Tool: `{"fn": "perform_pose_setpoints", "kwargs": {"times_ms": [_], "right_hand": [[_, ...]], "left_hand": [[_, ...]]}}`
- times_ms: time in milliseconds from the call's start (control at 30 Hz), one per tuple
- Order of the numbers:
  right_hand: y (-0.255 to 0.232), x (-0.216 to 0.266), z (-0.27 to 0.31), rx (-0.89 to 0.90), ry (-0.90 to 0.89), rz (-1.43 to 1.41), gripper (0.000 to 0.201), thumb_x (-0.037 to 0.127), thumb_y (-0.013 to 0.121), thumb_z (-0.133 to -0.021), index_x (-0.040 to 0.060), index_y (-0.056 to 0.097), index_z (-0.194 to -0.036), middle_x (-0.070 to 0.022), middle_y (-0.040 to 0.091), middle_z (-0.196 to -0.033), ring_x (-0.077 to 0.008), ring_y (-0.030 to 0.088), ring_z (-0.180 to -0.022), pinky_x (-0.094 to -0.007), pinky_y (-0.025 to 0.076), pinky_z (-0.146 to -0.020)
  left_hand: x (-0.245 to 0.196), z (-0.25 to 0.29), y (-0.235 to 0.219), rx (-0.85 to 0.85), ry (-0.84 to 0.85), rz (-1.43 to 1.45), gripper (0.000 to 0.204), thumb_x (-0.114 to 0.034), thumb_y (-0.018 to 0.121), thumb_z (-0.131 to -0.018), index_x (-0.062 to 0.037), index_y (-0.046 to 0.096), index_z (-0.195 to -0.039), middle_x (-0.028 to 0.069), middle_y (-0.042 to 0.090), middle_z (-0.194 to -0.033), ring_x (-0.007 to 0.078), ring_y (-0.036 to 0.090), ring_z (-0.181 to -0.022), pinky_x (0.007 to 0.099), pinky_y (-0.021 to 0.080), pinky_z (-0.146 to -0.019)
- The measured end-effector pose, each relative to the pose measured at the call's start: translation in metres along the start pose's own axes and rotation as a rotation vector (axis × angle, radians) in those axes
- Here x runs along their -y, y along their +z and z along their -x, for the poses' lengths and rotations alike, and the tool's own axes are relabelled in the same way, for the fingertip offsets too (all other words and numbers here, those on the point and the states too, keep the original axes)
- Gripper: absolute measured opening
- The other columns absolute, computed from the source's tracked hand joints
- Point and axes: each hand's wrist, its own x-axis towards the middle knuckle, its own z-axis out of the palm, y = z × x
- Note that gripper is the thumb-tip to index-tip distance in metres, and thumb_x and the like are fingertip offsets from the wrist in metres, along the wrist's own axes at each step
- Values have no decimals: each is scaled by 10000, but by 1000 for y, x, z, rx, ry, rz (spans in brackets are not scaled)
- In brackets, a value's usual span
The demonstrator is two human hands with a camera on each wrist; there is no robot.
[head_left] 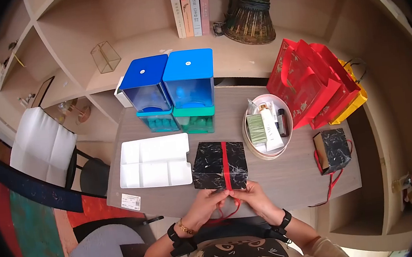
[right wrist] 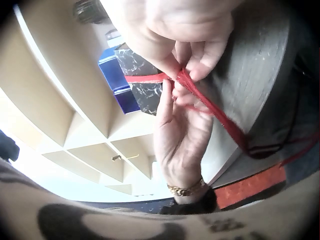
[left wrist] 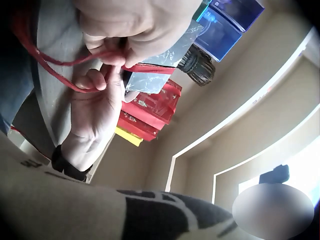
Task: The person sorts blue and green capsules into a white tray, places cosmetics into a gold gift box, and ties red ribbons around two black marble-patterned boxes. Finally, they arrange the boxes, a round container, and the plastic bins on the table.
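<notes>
A black marbled box [head_left: 209, 164] stands at the table's front edge, with a red ribbon [head_left: 225, 159] running over its top and down its near side. Both hands meet at that near side. My left hand [head_left: 204, 207] pinches the ribbon between thumb and fingers. Close against it, my right hand [head_left: 256, 200] pinches the ribbon too, seen from below in the left wrist view. Loose ribbon ends [right wrist: 220, 117] hang from the fingers toward my body. The exact crossing of the ribbon is hidden behind the fingertips.
Left of the box lies a white divided tray [head_left: 154, 161]; behind are stacked blue drawer boxes [head_left: 189, 80]. A round container [head_left: 268, 155] of toiletries stands to the right, near red gift bags [head_left: 301, 82]. Another black marbled box [head_left: 336, 148] with red ribbon sits far right.
</notes>
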Motion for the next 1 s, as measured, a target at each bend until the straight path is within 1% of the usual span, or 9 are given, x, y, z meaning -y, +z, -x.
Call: {"fn": "perform_pose_setpoints", "kwargs": {"times_ms": [67,167,267,367,467,600,667,767,1000], "right_hand": [[-4,1,-2,13,9,56,137,83,660,-920,15,622,-1033,-54,683,-900,-93,617,-653,-233,493,-594],[1,9,-3,-16,60,69,83,72,651,-923,12,626,-975,-48,667,-834,-98,607,-612,-230,478,-547],[1,11,-7,-56,125,25,60,66,631,-929,7,632,-920,-47,649,-776,-102,601,-596,-229,471,-520],[-6,8,-17,-30,157,61,96,100,630,-921,7,646,-906,-53,640,-747,-104,582,-573,-226,439,-482],[-7,11,-26,-2,168,124,144,132,594,-939,9,639,-878,-55,627,-722,-106,558,-552,-231,418,-462],[-11,13,-37,3,172,124,191,163,567,-954,12,632,-856,-48,605,-688,-104,536,-539,-233,391,-449],[-11,19,-35,41,191,127,184,170,568,-954,17,627,-870,-43,597,-697,-96,525,-537,-229,380,-446],[-10,23,-35,62,258,49,152,163,559,-961,29,609,-908,-39,584,-717,-83,493,-535,-219,355,-439],[-13,14,-40,124,351,-329,75,89,505,-989,35,556,-975,-38,549,-787,-45,407,-546,-178,294,-449]], "left_hand": [[-5,3,0,-29,-59,-42,170,-151,613,-970,-3,657,-1042,-31,595,-815,26,422,-613,205,333,-532],[-2,5,-3,-64,-99,-73,171,-176,593,-982,-25,646,-923,-70,494,-717,9,309,-537,206,214,-477],[1,6,-5,-116,-52,-163,197,-178,573,-991,-59,615,-840,-85,428,-678,-2,305,-521,199,196,-457],[0,9,-2,-101,-80,-140,203,-183,565,-994,-68,601,-830,-87,425,-659,-7,305,-523,198,194,-455],[1,8,4,-37,25,-287,226,-221,558,-1001,-66,604,-845,-86,413,-642,-3,298,-518,195,194,-454],[-4,10,25,-134,309,-450,286,-282,545,-1010,-45,613,-864,-70,450,-651,14,368,-552,199,278,-486],[5,8,20,-216,354,-588,321,-308,532,-1016,-40,619,-861,-63,468,-658,24,409,-581,210,327,-516],[3,5,15,-190,298,-699,321,-281,529,-1018,8,663,-978,29,623,-743,50,503,-684,254,422,-607],[13,-3,20,-170,307,-579,357,-316,511,-1026,-36,630,-839,-56,466,-653,26,393,-613,219,332,-544]]}}
